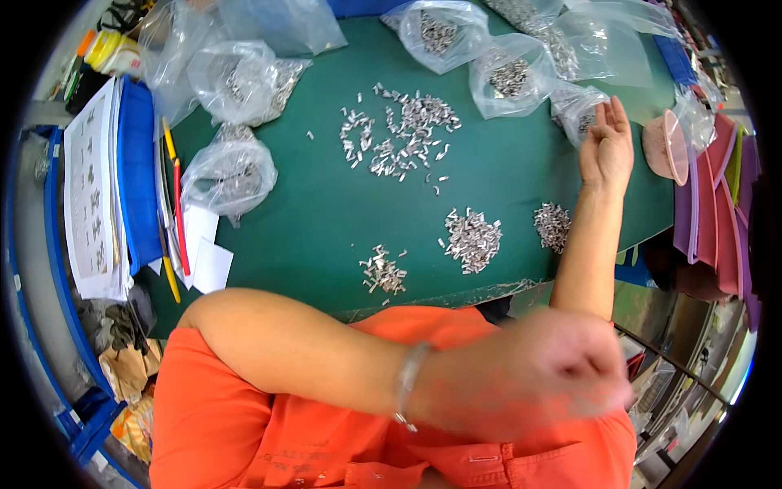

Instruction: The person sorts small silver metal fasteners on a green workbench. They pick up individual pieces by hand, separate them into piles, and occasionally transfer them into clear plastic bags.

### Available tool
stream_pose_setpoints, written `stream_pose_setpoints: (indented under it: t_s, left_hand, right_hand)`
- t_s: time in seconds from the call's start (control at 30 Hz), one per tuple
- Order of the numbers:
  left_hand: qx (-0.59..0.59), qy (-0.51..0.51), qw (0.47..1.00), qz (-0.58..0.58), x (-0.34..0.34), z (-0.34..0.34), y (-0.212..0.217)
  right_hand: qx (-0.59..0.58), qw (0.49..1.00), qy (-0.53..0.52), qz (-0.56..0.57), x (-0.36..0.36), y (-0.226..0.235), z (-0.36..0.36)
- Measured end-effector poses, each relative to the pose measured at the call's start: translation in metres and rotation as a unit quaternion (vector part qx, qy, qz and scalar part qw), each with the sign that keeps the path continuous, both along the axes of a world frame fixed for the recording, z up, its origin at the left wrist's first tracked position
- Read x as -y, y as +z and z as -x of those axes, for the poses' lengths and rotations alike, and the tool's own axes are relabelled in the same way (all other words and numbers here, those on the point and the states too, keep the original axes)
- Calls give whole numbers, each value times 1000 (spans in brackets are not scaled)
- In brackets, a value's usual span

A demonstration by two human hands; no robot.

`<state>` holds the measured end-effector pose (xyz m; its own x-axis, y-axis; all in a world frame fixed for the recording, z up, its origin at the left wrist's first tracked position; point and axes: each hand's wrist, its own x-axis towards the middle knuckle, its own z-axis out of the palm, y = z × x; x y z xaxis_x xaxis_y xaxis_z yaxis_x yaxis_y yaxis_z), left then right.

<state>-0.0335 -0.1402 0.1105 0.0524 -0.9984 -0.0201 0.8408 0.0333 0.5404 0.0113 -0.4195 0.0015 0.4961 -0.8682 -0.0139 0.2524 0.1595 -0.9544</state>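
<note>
My left forearm, with a bracelet [411, 383] at the wrist, crosses in front of my orange clothing. My left hand [533, 375] is smeared by motion at the lower right, so its fingers cannot be read. Over the table's right side my right hand [607, 151] is turned palm up, some fingers stretched out and others bent; nothing shows in it. It is nearest a clear bag of small metal pieces [577, 114]. Small silvery pieces lie in a large scattered heap [415, 134] and in smaller piles: left [383, 271], middle [472, 241] and right [552, 226], beside my right forearm.
The green table [301, 220] holds several clear bags of metal pieces along its back [509, 77] and left side [230, 175]. A pink cup [665, 147] stands at the right. Left are a blue tray [140, 179], papers [91, 187] and a red pencil [181, 220]. Coloured bins [721, 212] are far right.
</note>
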Motion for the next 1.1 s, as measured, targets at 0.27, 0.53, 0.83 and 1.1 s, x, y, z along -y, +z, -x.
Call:
stream_pose_setpoints:
  t_s: [0.27, 0.53, 0.83, 1.1]
  left_hand:
    - [-41, -99, 990, 96, 17, -22, 72]
    - [219, 212, 929, 211, 9, 18, 36]
    - [358, 353, 825, -260, -88, -56, -42]
    - [591, 337, 646, -346, -123, -33, -106]
  right_hand:
    - [-6, 988, -47, 145, -26, 1, 19]
    - [-143, 768, 373, 501, -131, 2, 33]
    - [-149, 820, 353, 425, -136, 0, 41]
    - [-2, 742, 488, 461, -204, -5, 75]
